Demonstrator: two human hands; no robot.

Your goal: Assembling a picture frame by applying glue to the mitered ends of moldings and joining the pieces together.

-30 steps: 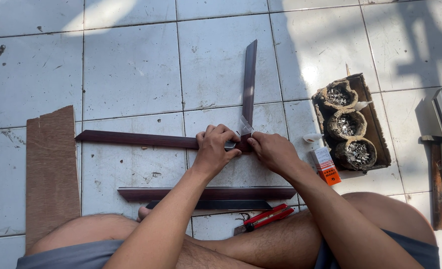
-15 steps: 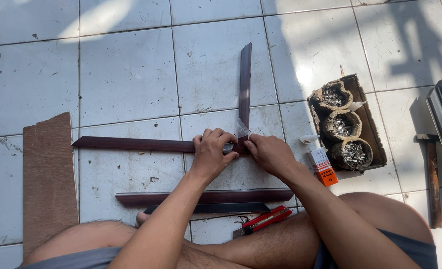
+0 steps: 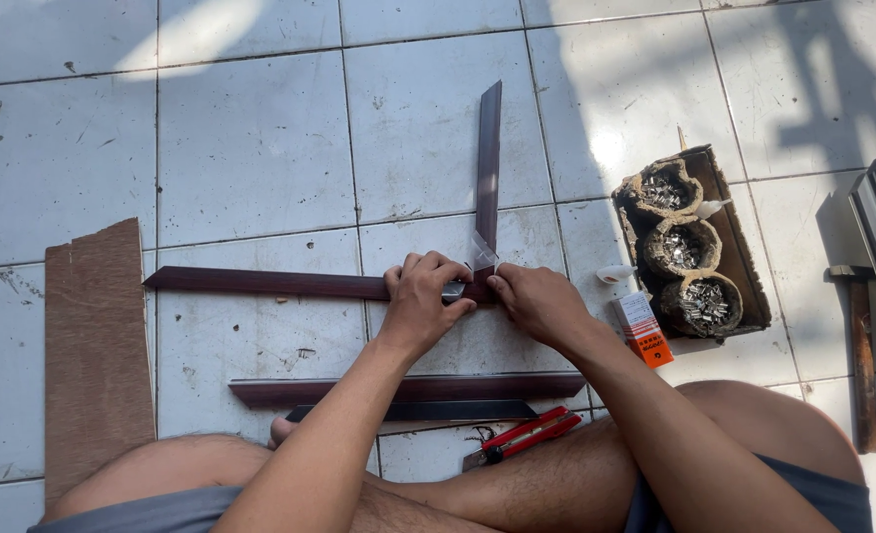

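Both hands meet at one corner joint on the tiled floor (image 3: 260,148). The left hand (image 3: 423,301) presses curled fingers down on the end of the horizontal dark strip (image 3: 270,284), whose long axis runs leftward from the hands. The right hand (image 3: 534,301) pinches a piece of clear tape (image 3: 483,252) at the foot of the upright dark strip (image 3: 488,163), which runs straight away from the person. Both hands sit equally near the joint. A tray of staples (image 3: 729,247) lies to the right.

Left hand (image 3: 423,301) and right hand (image 3: 536,301) press down, fingers curled.
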